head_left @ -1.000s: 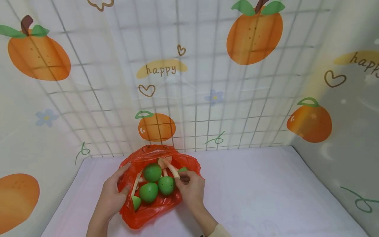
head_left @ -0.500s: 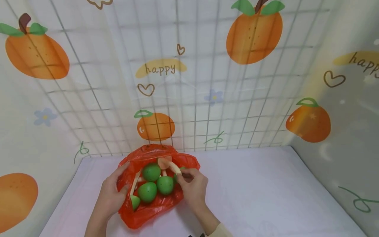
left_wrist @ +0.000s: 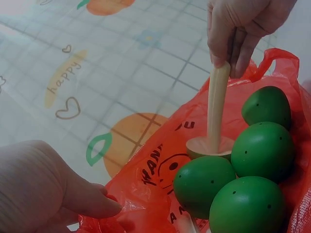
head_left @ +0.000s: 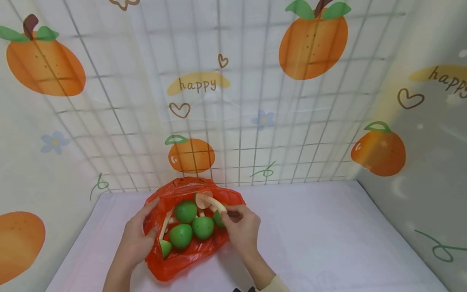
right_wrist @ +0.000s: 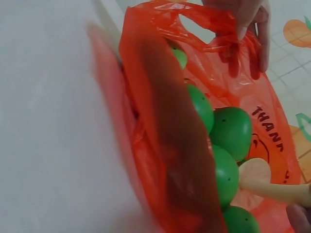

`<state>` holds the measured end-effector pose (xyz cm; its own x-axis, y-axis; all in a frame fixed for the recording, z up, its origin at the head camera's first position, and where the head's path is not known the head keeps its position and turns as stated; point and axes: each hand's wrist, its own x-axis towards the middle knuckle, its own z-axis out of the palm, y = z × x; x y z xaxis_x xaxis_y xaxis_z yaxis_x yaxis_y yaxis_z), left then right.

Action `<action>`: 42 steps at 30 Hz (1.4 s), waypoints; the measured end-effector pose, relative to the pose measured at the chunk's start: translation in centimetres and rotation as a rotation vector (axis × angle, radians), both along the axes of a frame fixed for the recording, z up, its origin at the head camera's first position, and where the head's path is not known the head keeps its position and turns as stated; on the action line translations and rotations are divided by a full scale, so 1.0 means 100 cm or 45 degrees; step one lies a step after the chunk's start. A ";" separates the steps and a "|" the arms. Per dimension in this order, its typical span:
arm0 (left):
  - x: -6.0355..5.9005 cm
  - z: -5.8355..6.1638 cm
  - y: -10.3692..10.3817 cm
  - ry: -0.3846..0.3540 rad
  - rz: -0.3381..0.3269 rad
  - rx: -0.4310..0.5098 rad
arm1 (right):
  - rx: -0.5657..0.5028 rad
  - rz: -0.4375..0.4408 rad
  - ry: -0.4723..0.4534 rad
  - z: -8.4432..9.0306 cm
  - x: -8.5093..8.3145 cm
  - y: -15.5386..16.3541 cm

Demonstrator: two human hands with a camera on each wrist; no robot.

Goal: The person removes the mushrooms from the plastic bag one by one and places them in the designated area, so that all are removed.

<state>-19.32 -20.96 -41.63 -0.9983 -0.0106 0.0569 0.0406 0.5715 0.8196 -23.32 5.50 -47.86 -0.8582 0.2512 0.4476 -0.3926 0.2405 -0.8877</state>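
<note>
An opened red plastic bag (head_left: 189,261) holds several toy mushrooms with round green caps dotted black and pale stems. My right hand (head_left: 242,229) pinches the stem end of one toy mushroom (head_left: 217,204) between thumb and fingers, over the bag's right side. Its pale cap underside faces up in the head view, and in the left wrist view the stem (left_wrist: 216,107) stands upright from the cap. At the bag's left edge, my left hand (head_left: 138,237) grips the plastic between thumb and fingers. Another green cap (head_left: 203,228) lies close beside the held mushroom.
The bag rests on a white table (head_left: 310,235), near its back edge. Behind it hangs a cloth (head_left: 303,105) printed with oranges and grid lines, which also runs along both sides.
My right hand has shifted slightly right, bringing the stem end with it. The left hand keeps its grip on the bag with little movement.
</note>
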 end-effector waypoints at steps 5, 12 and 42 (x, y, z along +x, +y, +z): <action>0.001 0.002 0.000 -0.013 0.005 -0.014 | 0.030 -0.016 0.007 0.006 0.002 0.003; 0.000 0.003 -0.001 -0.021 0.010 -0.011 | 0.056 -0.018 -0.014 0.016 0.003 0.008; 0.001 0.001 0.001 0.019 0.005 0.006 | -0.071 0.260 -0.321 0.069 0.015 0.049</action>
<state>-19.27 -20.91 -41.51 -0.9973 -0.0148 0.0718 0.0507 0.5678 0.8216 -21.80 10.43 -40.94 -0.9755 0.0803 0.2048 -0.1937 0.1276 -0.9727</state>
